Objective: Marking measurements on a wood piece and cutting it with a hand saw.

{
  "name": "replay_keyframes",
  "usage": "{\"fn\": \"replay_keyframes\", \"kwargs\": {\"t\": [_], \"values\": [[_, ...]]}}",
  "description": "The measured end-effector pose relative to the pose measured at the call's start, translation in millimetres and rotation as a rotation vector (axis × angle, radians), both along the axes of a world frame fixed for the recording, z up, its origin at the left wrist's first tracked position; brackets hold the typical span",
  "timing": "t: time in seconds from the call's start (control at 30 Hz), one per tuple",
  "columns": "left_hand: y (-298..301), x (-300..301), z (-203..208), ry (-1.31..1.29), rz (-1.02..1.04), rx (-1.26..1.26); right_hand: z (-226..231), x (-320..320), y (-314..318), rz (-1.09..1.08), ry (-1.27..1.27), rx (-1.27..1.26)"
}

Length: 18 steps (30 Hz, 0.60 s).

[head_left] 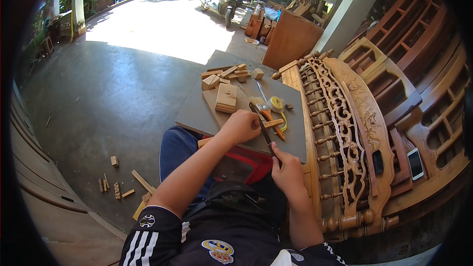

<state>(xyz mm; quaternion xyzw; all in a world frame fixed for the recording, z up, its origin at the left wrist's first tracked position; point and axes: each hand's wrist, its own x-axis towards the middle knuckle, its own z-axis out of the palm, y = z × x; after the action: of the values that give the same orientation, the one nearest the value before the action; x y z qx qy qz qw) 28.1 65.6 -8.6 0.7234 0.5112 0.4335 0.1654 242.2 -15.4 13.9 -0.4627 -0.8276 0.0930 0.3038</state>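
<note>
My right hand (288,171) is closed round the lower end of a long, dark, flat tool (263,127), which looks like a file. Its blade slants up and left past the fingertips of my left hand (241,126). That hand is pinched on a small light wooden stick (272,123), which sticks out on the far side of the blade. Just beyond lie a paintbrush (267,115) with an orange handle and a yellow tape measure (276,103). A stack of wooden blocks (226,97) sits in front of my left hand on the grey tabletop (193,113).
More wood pieces (228,72) are piled at the table's far end. A carved wooden headboard (340,103) stands close on the right, with a white phone (415,163) beyond it. Offcuts (117,190) lie on the floor at left. A motorbike (224,1) is parked far off.
</note>
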Motion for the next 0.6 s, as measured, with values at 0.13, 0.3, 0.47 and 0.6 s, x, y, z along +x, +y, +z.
{"fn": "replay_keyframes", "kwargs": {"t": [0.13, 0.3, 0.47, 0.6], "values": [[-0.5, -1.6, -1.3, -0.001, 0.003, -0.02, -0.9, -10.1, 12.4, -0.009, 0.01, -0.049], [6.1, -4.0, -6.8, -0.028, 0.004, 0.043, -6.3, 7.7, -12.0, 0.012, 0.056, 0.012], [5.0, -4.1, -11.1, -0.008, 0.016, 0.068, 10.0, 28.0, -42.2, -0.046, 0.013, -0.112], [3.1, -3.5, -7.7, -0.005, -0.005, 0.045, -1.5, 8.2, -5.3, 0.033, 0.067, -0.04]]}}
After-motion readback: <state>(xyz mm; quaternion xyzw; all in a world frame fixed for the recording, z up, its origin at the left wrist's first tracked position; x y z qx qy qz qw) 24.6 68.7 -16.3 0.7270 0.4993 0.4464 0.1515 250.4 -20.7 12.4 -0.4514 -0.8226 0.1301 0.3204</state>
